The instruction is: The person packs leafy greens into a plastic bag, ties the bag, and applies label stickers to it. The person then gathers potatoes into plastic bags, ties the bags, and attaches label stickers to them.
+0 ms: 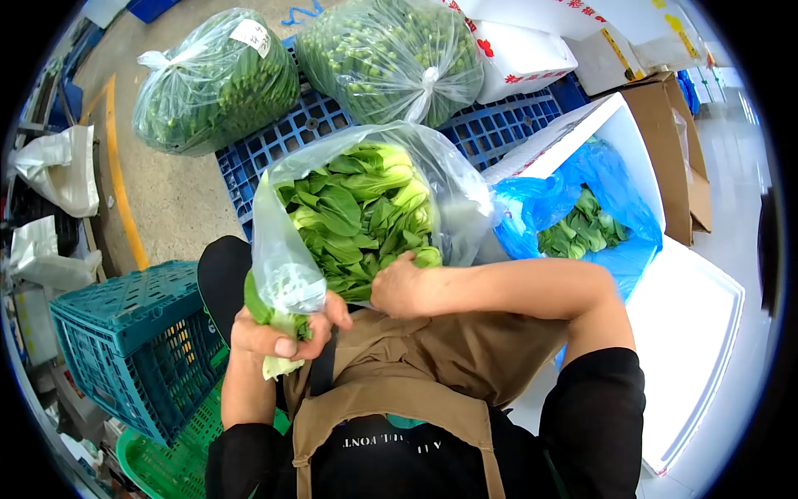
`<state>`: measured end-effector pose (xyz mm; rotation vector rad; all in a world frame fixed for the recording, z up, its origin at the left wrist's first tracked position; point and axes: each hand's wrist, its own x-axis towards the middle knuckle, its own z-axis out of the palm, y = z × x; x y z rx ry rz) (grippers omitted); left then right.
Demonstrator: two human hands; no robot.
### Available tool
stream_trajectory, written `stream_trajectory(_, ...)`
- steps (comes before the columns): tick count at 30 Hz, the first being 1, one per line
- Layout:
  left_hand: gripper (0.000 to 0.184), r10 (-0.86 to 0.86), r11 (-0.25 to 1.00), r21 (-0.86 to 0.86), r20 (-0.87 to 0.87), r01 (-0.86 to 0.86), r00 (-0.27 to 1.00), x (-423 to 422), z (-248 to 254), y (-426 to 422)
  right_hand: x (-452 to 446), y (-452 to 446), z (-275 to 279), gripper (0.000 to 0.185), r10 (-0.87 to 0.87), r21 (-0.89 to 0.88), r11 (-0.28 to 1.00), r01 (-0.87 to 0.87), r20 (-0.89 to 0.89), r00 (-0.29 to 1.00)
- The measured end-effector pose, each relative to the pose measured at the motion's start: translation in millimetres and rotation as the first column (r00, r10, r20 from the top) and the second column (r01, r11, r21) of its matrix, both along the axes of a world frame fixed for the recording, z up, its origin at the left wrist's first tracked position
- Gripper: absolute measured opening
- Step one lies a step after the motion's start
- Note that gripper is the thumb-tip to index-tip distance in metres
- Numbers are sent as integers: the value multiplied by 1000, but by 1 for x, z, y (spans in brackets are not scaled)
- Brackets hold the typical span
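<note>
An open clear plastic bag (270, 229) full of leafy green bok choy (337, 212) lies in front of my lap. My left hand (287, 333) is closed round a bok choy stalk (278, 368) at the bag's near left edge, its leaves partly behind the plastic. Inside the bag's near side, my right hand (399, 285) rests against the greens with its fingers bent; the fingertips are hidden among the leaves. To the right, a white foam box (638, 158) lined with a blue bag (532, 200) holds more leafy greens (586, 229).
Two tied bags of green vegetables (220, 87) (382, 62) sit at the far side by a blue pallet (287, 129). Teal crates (133, 333) and a green basket (158, 461) stand at left. At right are a white lid (690, 341) and a cardboard box (665, 141).
</note>
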<state>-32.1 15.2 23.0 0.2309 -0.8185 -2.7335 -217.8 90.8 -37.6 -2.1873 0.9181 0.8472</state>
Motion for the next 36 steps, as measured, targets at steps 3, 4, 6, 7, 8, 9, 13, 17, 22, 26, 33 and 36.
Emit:
stream_trajectory(3,62,35,999,-13,25,-35,999,9,-1,-2,-39,-33,36,23,-314,83,947,309,55,948)
stream_trajectory(4,61,40,999,-18,39,-39,998,10,1,-2,-54,-36,29,22,-369,57,928,369,-8,929)
stream_trajectory(6,60,23,999,-26,79,-21,997,10,4,-3,-84,-29,-17,17,-459,22,887,462,-76,885)
stream_trajectory(7,61,22,999,-41,41,-20,999,7,3,-4,-94,-23,-46,16,-494,14,868,496,-83,866)
stream_trajectory(8,61,22,998,-55,1,-22,1000,3,0,-4,-96,-20,-53,17,-582,58,808,586,-79,810)
stream_trajectory(9,62,25,998,-57,-16,-26,1000,2,-1,-3,-97,-16,-57,19,-662,104,738,667,-79,745)
stream_trajectory(13,62,60,996,-61,-18,-61,998,5,0,-1,-87,-5,-85,23,-774,38,601,799,278,569)
stream_trajectory(17,61,68,993,-95,-14,-69,998,7,-2,-2,-70,-3,-101,24,-771,212,583,785,450,451)
stream_trajectory(22,59,119,993,-19,128,-117,985,4,5,4,-62,5,-98,23,-742,285,612,738,529,411)
stream_trajectory(26,62,100,995,-12,178,-99,979,8,1,0,-48,16,-109,22,-392,120,920,374,297,871)
stream_trajectory(33,56,58,991,-122,98,-46,993,11,-11,-6,-27,-2,-84,26,-185,175,977,123,409,894)
stream_trajectory(36,49,-122,990,-67,41,125,992,25,-25,-22,-14,4,-102,25,-260,101,966,240,419,870)
